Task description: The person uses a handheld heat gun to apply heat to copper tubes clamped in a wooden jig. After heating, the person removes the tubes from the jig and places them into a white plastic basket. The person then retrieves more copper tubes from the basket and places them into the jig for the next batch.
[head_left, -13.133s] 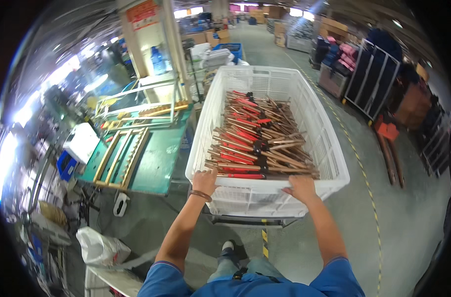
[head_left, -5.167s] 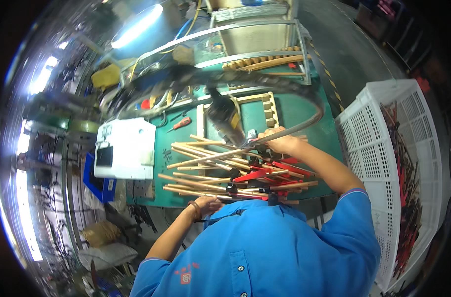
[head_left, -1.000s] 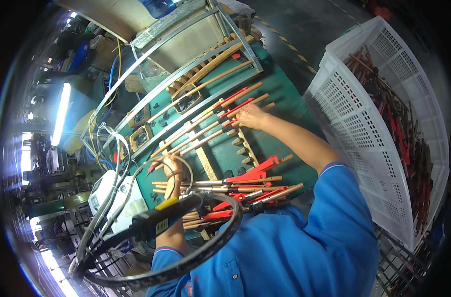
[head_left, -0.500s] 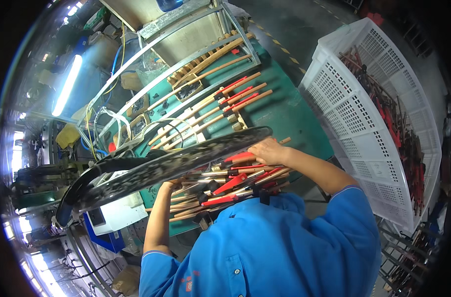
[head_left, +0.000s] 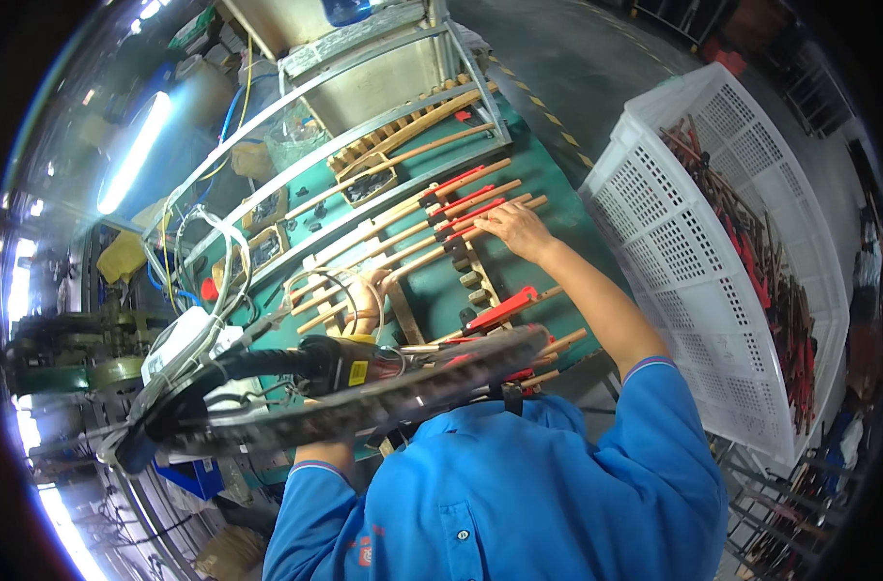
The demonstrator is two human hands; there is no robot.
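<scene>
Several light wooden sticks (head_left: pixel 402 232) with red blade-like pieces and black blocks lie in a slanted row on a rack over the green table. My right hand (head_left: pixel 519 230) has its fingers bent over the near stick of that row, at its red piece. Farther down the same stick, my left hand (head_left: pixel 368 298) is closed round its lower part, partly covered by thin cables. More sticks with red pieces (head_left: pixel 504 308) are heaped close to my body, mostly hidden by a dark curved band (head_left: pixel 364 402) that crosses the foreground.
On the right stands a big white perforated crate (head_left: pixel 674 252) with many red-and-wood sticks inside. Small boxes of black parts (head_left: pixel 369 186) sit behind a metal rail frame (head_left: pixel 412 179). A slotted wooden strip (head_left: pixel 402 131) lies at the back. Cables (head_left: pixel 230 242) hang at the left.
Both hands have moved away from my body, from the near heap to the row. Another stick now lies at the row's near side under them. The dark band has shifted lower.
</scene>
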